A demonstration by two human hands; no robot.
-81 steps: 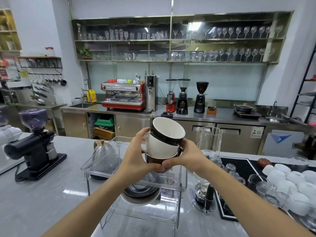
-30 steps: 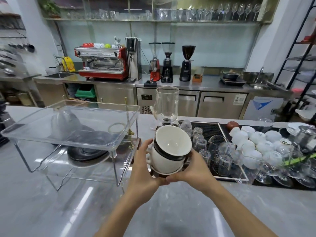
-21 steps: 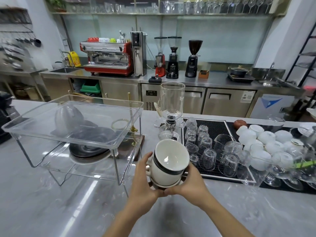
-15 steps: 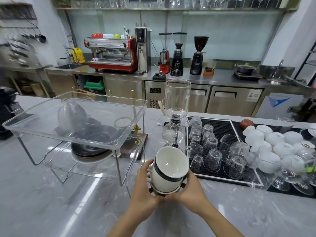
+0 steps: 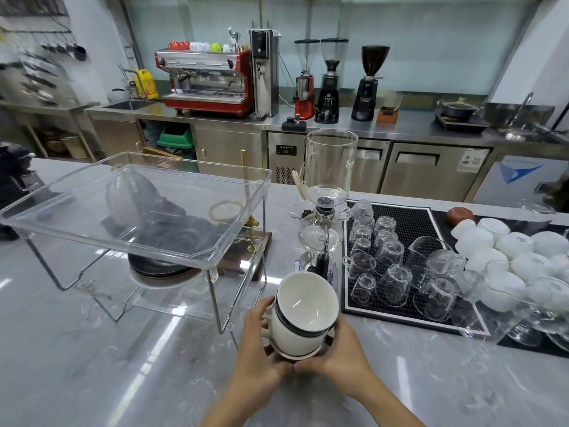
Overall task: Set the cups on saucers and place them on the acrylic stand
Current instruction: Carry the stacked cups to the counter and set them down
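A tilted stack of cups (image 5: 300, 315), white inside with dark outer bands, is low over the grey counter at front centre. My left hand (image 5: 258, 340) grips its left side and my right hand (image 5: 341, 349) cups its right side and base. I cannot tell whether the stack touches the counter. The clear acrylic stand (image 5: 197, 257) is to the left, its top tray bare. A pile of dark saucers (image 5: 160, 266) lies on the shelf under that tray.
A glass siphon brewer (image 5: 326, 192) stands just behind the cups. A black mat (image 5: 400, 217) to the right holds several upturned glasses, with white bowls (image 5: 505, 257) beyond them. A back counter carries a red espresso machine (image 5: 203, 81) and grinders.
Both hands have lowered the cup stack from chest height in front of the stand down to the counter, right of the stand. My view has tipped downward.
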